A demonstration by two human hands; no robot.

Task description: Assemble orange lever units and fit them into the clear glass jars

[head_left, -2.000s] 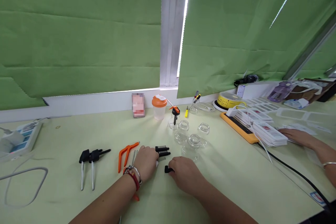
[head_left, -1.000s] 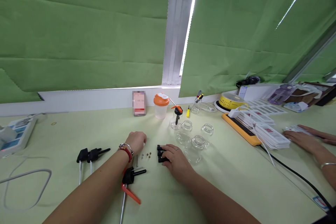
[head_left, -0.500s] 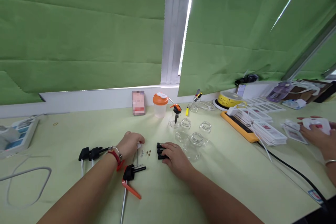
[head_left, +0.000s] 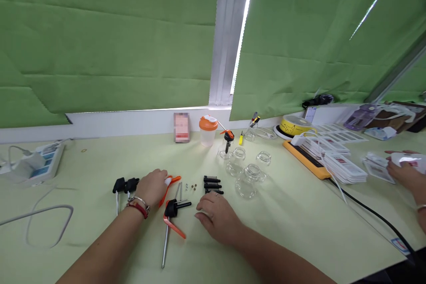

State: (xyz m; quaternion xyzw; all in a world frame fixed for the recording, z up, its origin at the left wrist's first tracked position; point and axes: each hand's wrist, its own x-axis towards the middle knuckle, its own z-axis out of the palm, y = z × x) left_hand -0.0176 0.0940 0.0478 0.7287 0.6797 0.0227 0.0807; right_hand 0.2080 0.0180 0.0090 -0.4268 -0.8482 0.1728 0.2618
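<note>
My left hand (head_left: 151,189) is closed, its fingertips around a small white piece (head_left: 167,181) that is mostly hidden. Beside those fingers lie orange levers (head_left: 174,179). Two black heads with metal tubes (head_left: 125,185) rest to the left of the hand. My right hand (head_left: 219,217) is open, palm down and fingers bent, just in front of a row of black parts with springs (head_left: 212,185). Between my hands, a black nozzle head (head_left: 171,208) with an orange lever and a metal tube lies near thin metal pins (head_left: 180,191) and tiny brown pieces (head_left: 194,187).
Several clear glass bottles (head_left: 246,187) stand to the right, behind them a bottle with a black-orange top (head_left: 228,136). An orange-lidded cup (head_left: 208,131) is at the back. A yellow power strip (head_left: 306,159) borders stacked white cases (head_left: 346,168). Another person's hand (head_left: 404,175) is far right.
My right hand has drawn back from the black spring parts, leaving them exposed. My left hand has shifted left, away from the tiny pieces, and orange levers now show beside it.
</note>
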